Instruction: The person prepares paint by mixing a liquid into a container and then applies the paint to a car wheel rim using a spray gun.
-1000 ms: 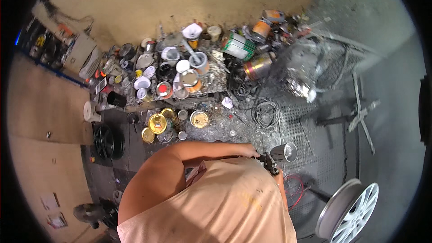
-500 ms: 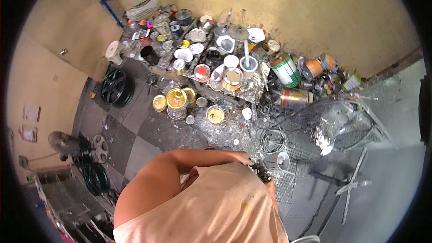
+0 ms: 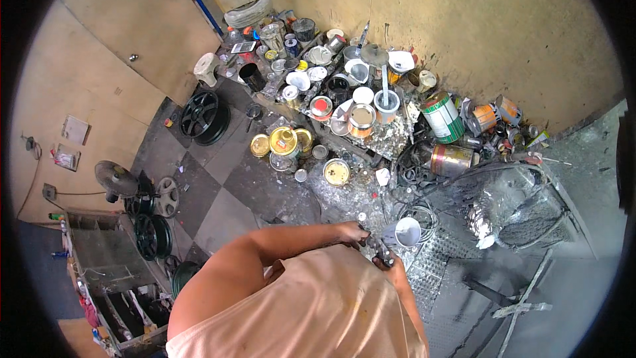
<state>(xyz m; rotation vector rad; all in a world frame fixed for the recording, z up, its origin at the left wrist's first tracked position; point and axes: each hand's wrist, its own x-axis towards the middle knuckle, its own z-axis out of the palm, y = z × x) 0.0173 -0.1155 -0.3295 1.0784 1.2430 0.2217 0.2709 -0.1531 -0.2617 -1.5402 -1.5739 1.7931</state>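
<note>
Low in front of me, both hands are on a dark metal tool that looks like a spray gun. A pale grey cup with a whitish inside is right beside its far end. Whether the cup is joined to it, I cannot tell. The fingers of my left hand close on the tool's left end. My right hand is wrapped round its lower right part, partly hidden by my beige top. Beyond the hands, a yellowish round tin sits on the spattered floor.
A low bench holds paint cans, cups and a stirring stick. Gold tins stand before it. To the right are a green-and-white can, coiled hose and a metal stand. Wheel rims and a fan are left.
The view has shifted, so the room appears farther right. My right hand has come into fuller view, and my hands appear farther apart on the tool. The cup shows its opening more.
</note>
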